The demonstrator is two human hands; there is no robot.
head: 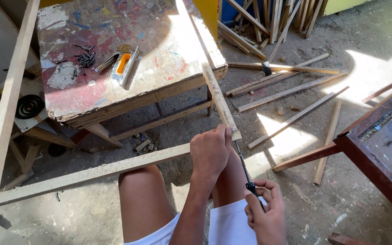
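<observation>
Left hand (210,152) clamped on wood strip (221,102); right hand (268,213), at five o'clock, gripping what looks like a screwdriver (243,168). Risk: tip slipping toward the fingers.

— Premises type?
— Rough carpentry workshop. Paint-stained workbench (128,68) upper left, carrying loose nails (85,58) and a staple gun (122,63).
— Supporting evidence?
— Timber slats (291,90) scattered over the dusty concrete floor (368,45) at upper right, more offcuts (268,18) stacked along the top edge.

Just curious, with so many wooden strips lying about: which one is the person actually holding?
The pale strip leaning against the table's corner: the left hand grips its lower end, the right hand puts a screwdriver to it. The others lie untouched.
</observation>
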